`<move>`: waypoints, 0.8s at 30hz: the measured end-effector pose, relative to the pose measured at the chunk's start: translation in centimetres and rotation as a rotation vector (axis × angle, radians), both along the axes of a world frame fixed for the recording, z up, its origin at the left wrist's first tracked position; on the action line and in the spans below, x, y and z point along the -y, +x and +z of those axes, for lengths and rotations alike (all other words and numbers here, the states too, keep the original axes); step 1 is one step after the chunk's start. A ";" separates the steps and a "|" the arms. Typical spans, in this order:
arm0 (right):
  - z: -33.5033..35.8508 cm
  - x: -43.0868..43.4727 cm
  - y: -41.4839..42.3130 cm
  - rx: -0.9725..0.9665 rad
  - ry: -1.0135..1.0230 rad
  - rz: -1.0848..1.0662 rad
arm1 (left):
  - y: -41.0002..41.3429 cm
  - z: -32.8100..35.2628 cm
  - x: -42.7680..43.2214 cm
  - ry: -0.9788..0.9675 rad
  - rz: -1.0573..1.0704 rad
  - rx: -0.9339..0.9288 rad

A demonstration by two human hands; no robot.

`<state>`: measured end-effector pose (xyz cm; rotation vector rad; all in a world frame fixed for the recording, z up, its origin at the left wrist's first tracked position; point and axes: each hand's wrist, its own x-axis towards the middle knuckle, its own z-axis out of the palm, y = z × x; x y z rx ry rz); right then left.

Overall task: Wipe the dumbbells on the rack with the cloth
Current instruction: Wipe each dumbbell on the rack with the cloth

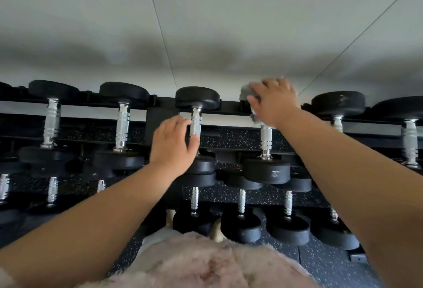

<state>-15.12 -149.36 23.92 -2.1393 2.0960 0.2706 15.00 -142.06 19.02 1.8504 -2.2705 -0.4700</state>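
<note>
Low in the frame, lower-tier dumbbells (240, 226) look untouched as yet. At centre, the left hand (171, 144) is curled around a chrome handle (196, 125). Upper right, the cloth (247, 92) is pressed by the right hand's (274, 102) spread fingers onto a dumbbell's far head, close beneath the wall (206, 24); most of the rack (160, 113) is judged remaining
</note>
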 end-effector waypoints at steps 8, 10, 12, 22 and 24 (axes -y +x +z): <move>-1.3 -0.5 -5.3 0.208 -0.036 0.073 | -5.1 -2.0 -0.5 0.087 -0.023 0.074; -1.8 -1.1 -6.7 0.404 -0.013 -0.126 | -5.1 -2.1 -0.5 0.072 -0.028 0.075; -2.5 -0.9 -6.9 0.587 0.022 -0.335 | -5.2 -2.2 -0.4 0.078 -0.028 0.082; -2.3 1.0 -3.5 0.503 -0.191 -0.139 | -5.8 -2.0 -0.5 0.129 -0.025 0.110; -3.0 0.9 -4.8 0.737 -0.151 -0.352 | -5.8 -2.0 -0.5 0.126 -0.021 0.100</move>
